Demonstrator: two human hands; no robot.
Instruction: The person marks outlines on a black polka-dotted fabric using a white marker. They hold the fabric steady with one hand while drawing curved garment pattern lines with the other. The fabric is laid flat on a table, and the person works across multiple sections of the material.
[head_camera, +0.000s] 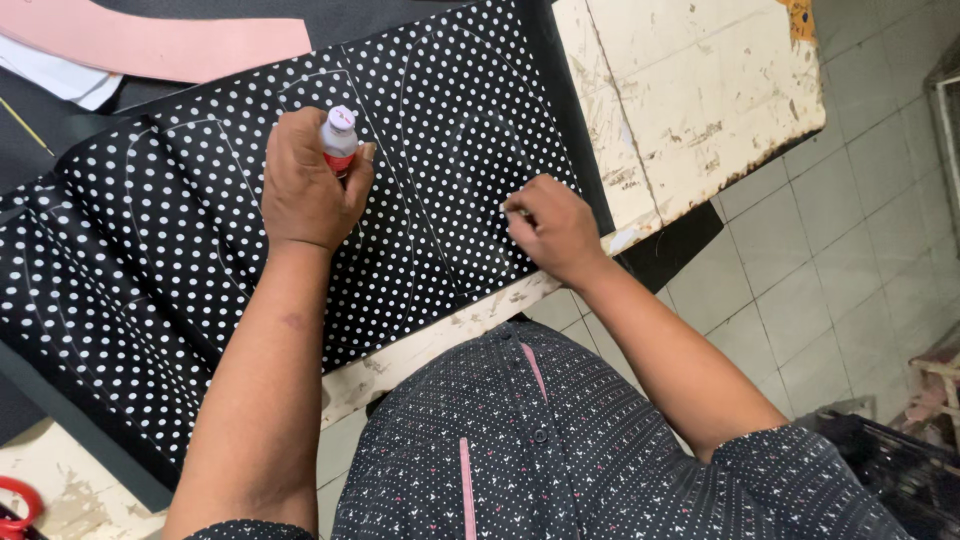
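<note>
Across the frame's middle, the left hand (310, 185) grips a small bottle (339, 138) tip-down over dotted fabric (150, 260), while the right hand (550, 228), fingers curled, pins it flat to the worktop (690, 90).

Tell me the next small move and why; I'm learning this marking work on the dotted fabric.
Probably draw the marker in the left hand further along the traced outline, since the right hand pins the polka-dot fabric flat on the table.
</note>
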